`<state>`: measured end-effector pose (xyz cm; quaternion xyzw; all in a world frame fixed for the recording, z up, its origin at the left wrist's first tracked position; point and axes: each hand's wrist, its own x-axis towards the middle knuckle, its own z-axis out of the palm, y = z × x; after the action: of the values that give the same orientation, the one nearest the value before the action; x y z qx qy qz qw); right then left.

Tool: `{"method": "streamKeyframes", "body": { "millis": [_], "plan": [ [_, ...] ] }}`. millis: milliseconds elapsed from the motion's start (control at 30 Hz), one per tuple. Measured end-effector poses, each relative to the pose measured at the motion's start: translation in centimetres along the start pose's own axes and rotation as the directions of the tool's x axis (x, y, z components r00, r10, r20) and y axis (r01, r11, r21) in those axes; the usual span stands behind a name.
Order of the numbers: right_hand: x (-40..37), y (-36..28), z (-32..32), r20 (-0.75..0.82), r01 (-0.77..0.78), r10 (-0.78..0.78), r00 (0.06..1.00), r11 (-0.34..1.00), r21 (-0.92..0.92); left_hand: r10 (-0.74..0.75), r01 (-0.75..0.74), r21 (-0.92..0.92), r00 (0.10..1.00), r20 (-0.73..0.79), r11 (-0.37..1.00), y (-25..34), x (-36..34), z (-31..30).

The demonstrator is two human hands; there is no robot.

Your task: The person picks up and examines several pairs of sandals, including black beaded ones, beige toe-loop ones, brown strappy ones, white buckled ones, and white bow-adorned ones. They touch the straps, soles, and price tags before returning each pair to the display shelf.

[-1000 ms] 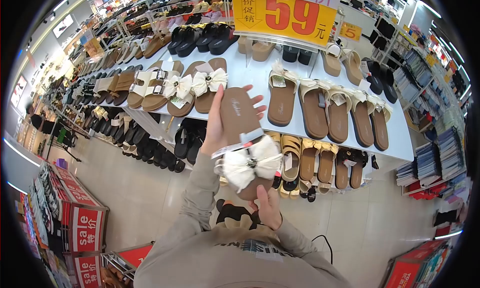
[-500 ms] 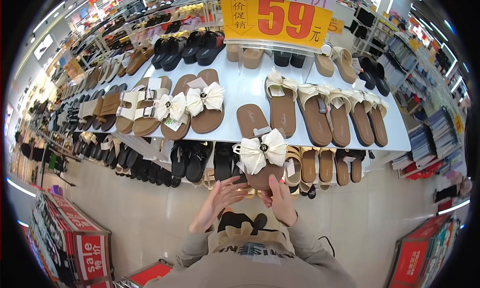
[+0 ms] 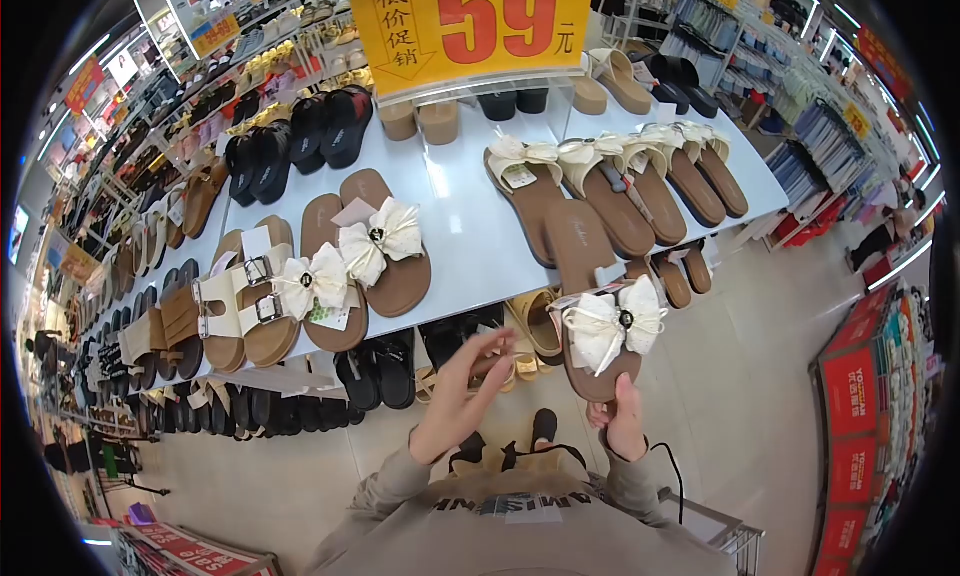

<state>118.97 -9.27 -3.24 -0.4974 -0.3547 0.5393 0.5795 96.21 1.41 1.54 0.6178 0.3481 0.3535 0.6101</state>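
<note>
My right hand (image 3: 622, 416) grips a brown slide sandal (image 3: 602, 374) by its toe end, thumb on top. A large cream bow with a dark round centre sits on the sandal's strap, and its heel end points away over the table edge. My left hand (image 3: 468, 384) is raised to the left of it, fingers apart, holding nothing. Beyond the held sandal, several bow-strap sandals (image 3: 610, 198) stand in a row on the white table (image 3: 455, 241). A pair of similar bow sandals (image 3: 385, 266) lies on the left part of the table.
A yellow price sign (image 3: 475, 28) stands at the table's back. Cream buckle sandals (image 3: 262, 301) and black sandals (image 3: 330, 131) fill the left side. More shoes sit on a lower shelf, including black sandals (image 3: 375, 371). A red-panelled rack (image 3: 852, 396) stands at right, a cart (image 3: 735, 536) near my body.
My view has turned, so the table appears tilted. The held sandal and my right hand have moved to the right, away from my left hand, which stays open.
</note>
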Motion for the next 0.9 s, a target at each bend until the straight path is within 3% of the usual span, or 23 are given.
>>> {"method": "streamKeyframes", "body": {
  "millis": [33,67,100,233,300,400,433,500,567,633,700,767,833,900],
  "plan": [
    [-0.4,0.2,-0.3,-0.035,0.023,-0.022,0.999,0.999,0.025,-0.004,0.004,-0.001,1.000,0.005,1.000,0.1,1.0,0.2],
    [-0.9,0.1,-0.6,-0.039,0.023,-0.022,0.999,0.999,0.025,0.179,-0.160,0.274,0.983,-0.046,0.948,0.3,2.3,0.5],
    [-1.3,-0.1,-0.9,-0.062,0.032,-0.031,0.998,0.999,0.013,0.365,-0.288,0.531,0.930,-0.045,0.797,0.5,3.8,0.9],
    [-2.5,0.1,-3.4,-0.094,0.006,-0.003,0.996,1.000,0.027,0.511,-0.304,0.608,0.836,-0.198,0.733,0.8,9.7,5.4],
    [-2.8,0.2,-5.1,-0.057,-0.024,0.028,0.998,0.998,0.054,0.552,-0.255,0.764,0.820,-0.154,0.593,-0.7,12.3,7.0],
    [-2.6,-0.8,-7.3,-0.042,-0.074,0.073,0.996,0.997,-0.017,0.588,-0.134,0.861,0.780,-0.214,0.491,-1.3,14.5,8.7],
    [-2.4,-1.4,-8.4,-0.023,-0.075,0.075,0.997,0.997,-0.016,0.590,-0.119,0.866,0.775,-0.225,0.486,-1.8,15.4,9.1],
    [-1.7,-2.5,-10.7,0.172,0.041,0.001,0.985,0.969,-0.242,0.603,-0.002,0.876,0.726,-0.330,0.482,-1.7,17.0,9.4],
    [-1.0,-2.6,-12.1,0.219,0.030,0.026,0.975,0.968,-0.250,0.590,0.032,0.857,0.712,-0.381,0.515,-1.5,17.5,9.3],
    [-0.2,-2.9,-12.8,0.261,0.019,0.049,0.964,0.967,-0.254,0.520,-0.001,0.717,0.690,-0.503,0.697,-1.2,17.2,8.6],
    [0.5,-3.4,-13.1,0.267,-0.039,0.098,0.959,0.975,-0.218,0.545,-0.001,0.727,0.662,-0.514,0.686,-0.7,15.2,6.9],
    [2.3,-3.3,-12.9,0.345,-0.041,0.110,0.932,0.979,-0.201,0.276,-0.133,0.269,0.738,-0.615,0.954,0.4,11.9,5.2],
    [3.7,-3.4,-11.7,0.402,-0.057,0.132,0.906,0.979,-0.195,0.265,-0.154,0.222,0.701,-0.662,0.963,3.1,8.6,6.5],
    [5.5,-3.8,-9.4,0.347,-0.128,0.172,0.922,0.981,-0.145,0.276,-0.133,0.252,0.654,-0.704,0.959,3.7,6.4,7.7]
  ]
}}
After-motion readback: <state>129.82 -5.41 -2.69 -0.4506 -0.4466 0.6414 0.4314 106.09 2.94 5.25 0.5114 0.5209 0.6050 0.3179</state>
